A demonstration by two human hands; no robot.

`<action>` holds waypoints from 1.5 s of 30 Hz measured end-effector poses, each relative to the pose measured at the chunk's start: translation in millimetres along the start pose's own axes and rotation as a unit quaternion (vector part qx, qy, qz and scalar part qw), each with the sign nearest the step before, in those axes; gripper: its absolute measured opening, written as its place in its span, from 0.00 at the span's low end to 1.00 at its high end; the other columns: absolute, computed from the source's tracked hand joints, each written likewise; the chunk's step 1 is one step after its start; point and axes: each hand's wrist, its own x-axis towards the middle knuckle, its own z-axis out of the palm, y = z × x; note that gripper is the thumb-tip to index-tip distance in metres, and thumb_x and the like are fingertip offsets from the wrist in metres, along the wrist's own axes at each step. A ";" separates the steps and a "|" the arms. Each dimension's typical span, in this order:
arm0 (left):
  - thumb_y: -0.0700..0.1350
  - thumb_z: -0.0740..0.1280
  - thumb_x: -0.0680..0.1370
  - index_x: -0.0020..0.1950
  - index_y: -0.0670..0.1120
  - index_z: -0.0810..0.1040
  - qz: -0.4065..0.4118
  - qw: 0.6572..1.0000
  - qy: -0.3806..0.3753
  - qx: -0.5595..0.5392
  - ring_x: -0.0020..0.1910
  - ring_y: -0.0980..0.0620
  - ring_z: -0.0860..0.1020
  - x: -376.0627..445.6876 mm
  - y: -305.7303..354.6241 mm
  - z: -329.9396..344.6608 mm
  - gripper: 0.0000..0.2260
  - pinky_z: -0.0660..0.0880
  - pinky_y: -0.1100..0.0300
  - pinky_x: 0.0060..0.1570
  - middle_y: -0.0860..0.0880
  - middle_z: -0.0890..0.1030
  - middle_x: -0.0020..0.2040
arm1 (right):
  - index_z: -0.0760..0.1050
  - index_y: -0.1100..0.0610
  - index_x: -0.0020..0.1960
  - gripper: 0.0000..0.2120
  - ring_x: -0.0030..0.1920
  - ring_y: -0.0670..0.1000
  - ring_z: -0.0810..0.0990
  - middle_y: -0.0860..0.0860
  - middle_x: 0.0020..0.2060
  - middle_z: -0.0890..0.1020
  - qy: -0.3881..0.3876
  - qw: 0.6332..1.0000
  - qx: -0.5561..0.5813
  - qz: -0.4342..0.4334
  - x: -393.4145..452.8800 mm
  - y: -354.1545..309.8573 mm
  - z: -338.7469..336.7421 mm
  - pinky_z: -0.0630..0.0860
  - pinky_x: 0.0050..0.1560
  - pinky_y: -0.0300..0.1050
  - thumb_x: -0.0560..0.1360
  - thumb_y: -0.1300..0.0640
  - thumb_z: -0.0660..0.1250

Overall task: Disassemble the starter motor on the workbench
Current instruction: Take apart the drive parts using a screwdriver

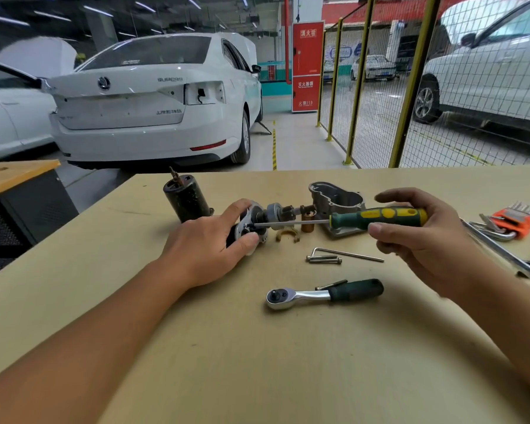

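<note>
My left hand (214,240) grips the starter motor's gear and shaft assembly (259,220), which lies on its side on the workbench (257,347). My right hand (423,237) holds a green and yellow screwdriver (377,217) by the handle, and its tip reaches the plate at the assembly's left end. The black motor body (186,198) stands upright behind my left hand. A grey aluminium housing (337,203) sits behind the screwdriver. A brass sleeve (307,221) and a tan fork piece (287,235) lie beside the shaft.
An L-shaped hex key (346,254), two long bolts (323,259) and a ratchet wrench (325,293) lie near the middle of the bench. An orange hex key set (511,223) and a long metal bar (508,255) are at the right edge. Cars and a mesh fence stand beyond.
</note>
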 end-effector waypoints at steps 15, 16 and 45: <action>0.62 0.51 0.78 0.79 0.65 0.60 -0.039 0.995 0.000 -0.095 0.44 0.54 0.74 2.2 8.7 3.0 0.27 0.68 0.56 0.39 0.60 0.75 0.41 | 0.80 0.52 0.59 0.25 0.38 0.55 0.81 0.58 0.46 0.83 0.011 0.999 0.014 -0.033 -10.1 -13.9 10.4 0.82 0.40 0.46 0.62 0.57 0.78; 0.62 0.51 0.78 0.79 0.65 0.61 -0.037 0.995 0.000 -0.097 0.44 0.54 0.75 2.9 8.8 3.4 0.27 0.68 0.56 0.38 0.60 0.76 0.41 | 0.78 0.51 0.59 0.25 0.37 0.55 0.81 0.58 0.46 0.83 0.023 0.999 0.003 -0.044 -9.1 -16.1 14.3 0.82 0.39 0.46 0.63 0.54 0.78; 0.73 0.70 0.65 0.73 0.64 0.66 0.101 0.993 0.004 -0.069 0.43 0.58 0.78 4.5 -1.1 -5.1 0.39 0.74 0.61 0.44 0.61 0.78 0.43 | 0.75 0.54 0.47 0.13 0.24 0.58 0.77 0.64 0.38 0.80 0.086 0.995 0.007 -0.045 55.1 -32.9 21.5 0.77 0.25 0.48 0.74 0.47 0.74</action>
